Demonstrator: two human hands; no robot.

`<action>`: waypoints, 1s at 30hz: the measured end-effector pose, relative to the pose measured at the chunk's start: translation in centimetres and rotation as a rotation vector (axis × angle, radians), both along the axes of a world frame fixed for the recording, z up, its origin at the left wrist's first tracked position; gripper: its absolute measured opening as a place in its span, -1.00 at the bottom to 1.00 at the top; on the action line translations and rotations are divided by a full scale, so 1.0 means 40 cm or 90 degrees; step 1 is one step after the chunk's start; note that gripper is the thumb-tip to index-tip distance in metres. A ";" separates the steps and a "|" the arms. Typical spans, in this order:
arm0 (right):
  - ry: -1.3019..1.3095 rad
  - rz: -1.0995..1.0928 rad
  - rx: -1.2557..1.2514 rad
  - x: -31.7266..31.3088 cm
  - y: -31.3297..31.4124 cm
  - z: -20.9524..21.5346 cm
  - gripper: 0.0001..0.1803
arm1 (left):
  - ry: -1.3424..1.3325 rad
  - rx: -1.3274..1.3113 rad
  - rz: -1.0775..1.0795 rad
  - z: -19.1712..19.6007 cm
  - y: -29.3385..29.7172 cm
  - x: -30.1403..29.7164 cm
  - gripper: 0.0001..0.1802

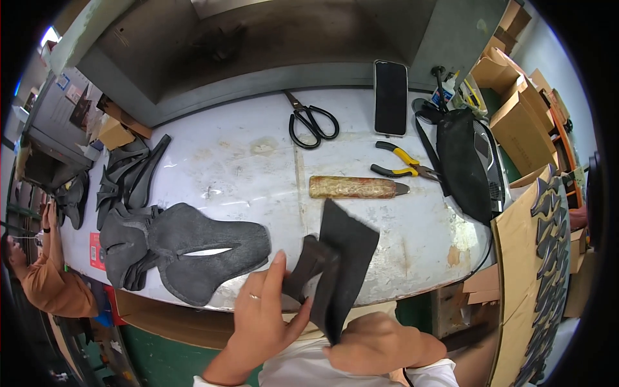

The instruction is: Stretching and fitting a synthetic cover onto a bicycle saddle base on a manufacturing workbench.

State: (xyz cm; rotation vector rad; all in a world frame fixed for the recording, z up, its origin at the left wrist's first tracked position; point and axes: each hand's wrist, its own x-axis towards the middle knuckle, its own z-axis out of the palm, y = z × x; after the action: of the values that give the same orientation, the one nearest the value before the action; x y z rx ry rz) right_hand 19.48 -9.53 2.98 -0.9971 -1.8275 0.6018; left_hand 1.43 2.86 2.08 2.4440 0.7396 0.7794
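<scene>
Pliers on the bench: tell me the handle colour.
Yellow and black grips on the pliers, clearest in the head view.

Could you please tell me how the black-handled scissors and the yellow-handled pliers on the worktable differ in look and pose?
The black-handled scissors have all-black loop handles; the yellow-handled pliers have straight yellow-and-black grips. The scissors point away toward the back wall; the pliers point right, toward the black bag. The scissors lie left of the black phone, the pliers just in front of it. Both lie flat on the white worktable with handles spread, untouched by the hands.
</scene>
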 end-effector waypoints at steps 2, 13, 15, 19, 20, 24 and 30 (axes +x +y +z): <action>0.002 0.064 0.052 -0.011 0.011 -0.006 -0.76 | -0.218 -0.281 0.042 -0.027 0.022 0.015 -0.22; 0.212 -0.281 -0.301 -0.049 0.056 -0.028 -0.78 | -0.376 -1.054 -0.055 -0.043 -0.063 -0.011 -0.04; 0.153 -0.307 -0.218 -0.057 0.057 -0.030 -0.79 | -0.325 -1.135 -0.124 -0.041 -0.048 -0.017 -0.01; 0.103 -0.335 -0.156 -0.048 0.057 -0.034 -0.81 | -0.264 -1.130 -0.060 0.023 -0.058 0.007 -0.12; 0.130 -0.338 -0.191 -0.044 0.056 -0.035 -0.82 | -0.294 -1.085 0.001 0.027 -0.069 0.021 -0.13; 0.408 -0.172 -0.346 -0.026 0.041 -0.039 -0.81 | -0.314 -1.043 -0.174 0.039 -0.073 0.035 -0.22; 0.554 -0.204 -0.430 -0.021 0.027 -0.034 -0.75 | -0.095 -0.922 -0.159 -0.001 -0.065 -0.015 -0.41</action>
State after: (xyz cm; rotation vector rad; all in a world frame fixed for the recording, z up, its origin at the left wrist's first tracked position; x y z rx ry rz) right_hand 18.65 -8.46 1.61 -1.1630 -0.6765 1.2494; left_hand 0.84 0.26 2.05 1.1000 0.5750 0.1409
